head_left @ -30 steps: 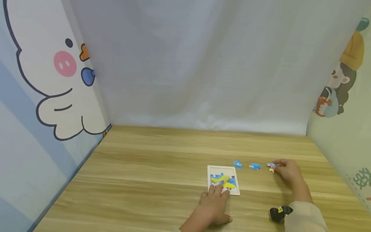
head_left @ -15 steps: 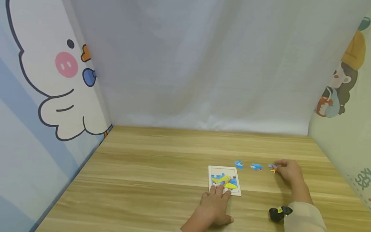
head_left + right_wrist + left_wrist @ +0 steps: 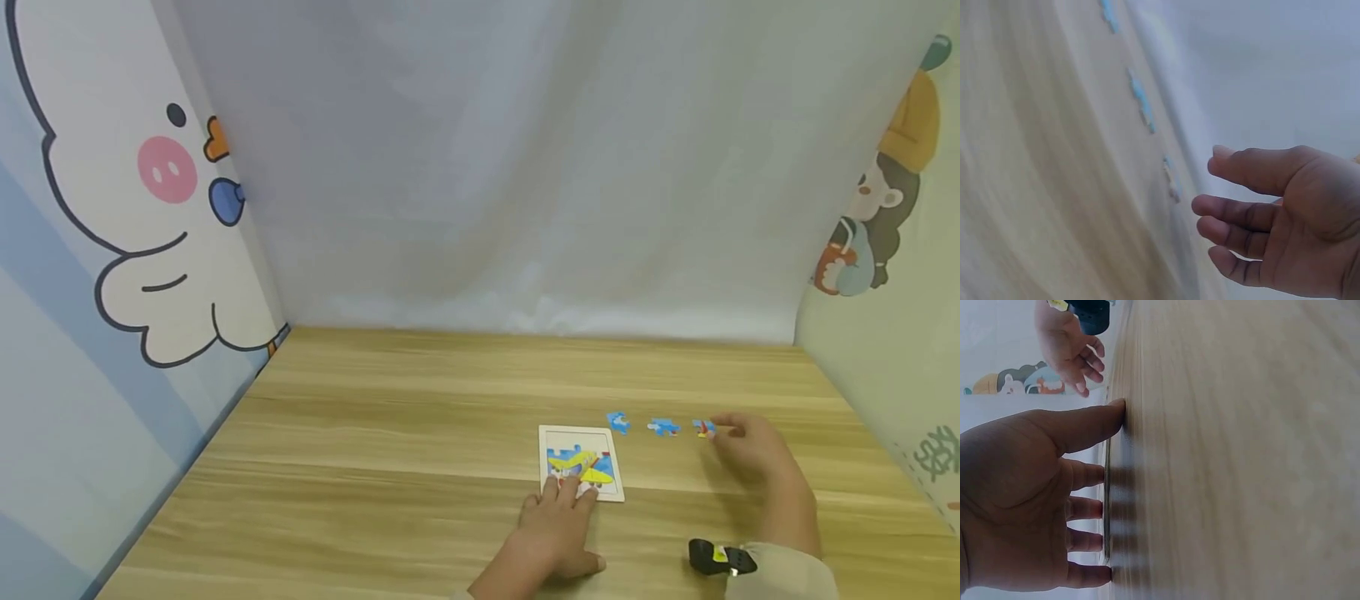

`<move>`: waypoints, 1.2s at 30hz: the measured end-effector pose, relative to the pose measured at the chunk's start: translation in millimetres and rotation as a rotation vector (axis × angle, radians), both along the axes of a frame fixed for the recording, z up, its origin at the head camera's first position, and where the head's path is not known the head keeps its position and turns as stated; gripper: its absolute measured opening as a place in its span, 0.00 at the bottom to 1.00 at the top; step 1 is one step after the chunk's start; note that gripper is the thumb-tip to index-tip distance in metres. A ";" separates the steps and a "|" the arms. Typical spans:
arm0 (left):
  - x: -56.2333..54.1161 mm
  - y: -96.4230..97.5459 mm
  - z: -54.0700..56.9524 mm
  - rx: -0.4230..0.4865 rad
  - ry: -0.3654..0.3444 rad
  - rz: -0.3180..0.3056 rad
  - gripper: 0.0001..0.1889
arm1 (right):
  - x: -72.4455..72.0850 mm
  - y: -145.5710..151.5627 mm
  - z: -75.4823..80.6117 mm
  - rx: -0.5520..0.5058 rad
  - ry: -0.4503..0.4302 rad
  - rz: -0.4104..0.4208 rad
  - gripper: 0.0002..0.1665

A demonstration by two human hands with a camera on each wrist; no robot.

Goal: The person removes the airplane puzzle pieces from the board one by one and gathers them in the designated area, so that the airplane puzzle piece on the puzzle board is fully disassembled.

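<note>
A square jigsaw board (image 3: pixel 592 440) with a pale frame lies on the table, its lower part filled by a yellow aeroplane picture. My left hand (image 3: pixel 553 533) rests its outspread fingertips on the board's near edge; in the left wrist view its thumb (image 3: pixel 1094 425) touches the table. Three loose puzzle pieces lie in a row to the right: a blue one (image 3: pixel 618 422), a second blue one (image 3: pixel 663 427), and a blue one with red and yellow (image 3: pixel 703 428). My right hand (image 3: pixel 753 446) hovers beside that last piece. The right wrist view shows its fingers (image 3: pixel 1235 212) loosely bent, holding nothing.
The wooden table (image 3: pixel 375 417) reaches back to a grey-white curtain (image 3: pixel 487 167). Cartoon-printed panels stand at the left (image 3: pixel 150 208) and right (image 3: pixel 870 250). A black device (image 3: pixel 720 558) is strapped at my right wrist by the sleeve.
My right fingers have come away from the rightmost piece, which they touched before. That piece has turned slightly. The left hand stays on the board.
</note>
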State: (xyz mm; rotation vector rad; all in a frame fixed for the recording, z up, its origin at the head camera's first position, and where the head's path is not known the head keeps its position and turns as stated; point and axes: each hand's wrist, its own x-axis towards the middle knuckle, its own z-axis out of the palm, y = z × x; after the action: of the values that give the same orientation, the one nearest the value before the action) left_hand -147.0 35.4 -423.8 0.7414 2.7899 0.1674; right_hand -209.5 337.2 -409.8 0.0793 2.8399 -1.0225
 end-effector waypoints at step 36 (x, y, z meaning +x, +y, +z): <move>1.9 -0.7 -0.8 0.030 -0.008 0.003 0.44 | 13.1 -69.8 13.9 -0.120 0.124 0.104 0.25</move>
State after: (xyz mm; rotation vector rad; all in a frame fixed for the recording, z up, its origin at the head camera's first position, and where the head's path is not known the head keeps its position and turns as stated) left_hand -145.1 34.7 -424.6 0.7425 2.7872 0.2127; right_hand -196.5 267.4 -395.9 -0.1461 2.8480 -1.2116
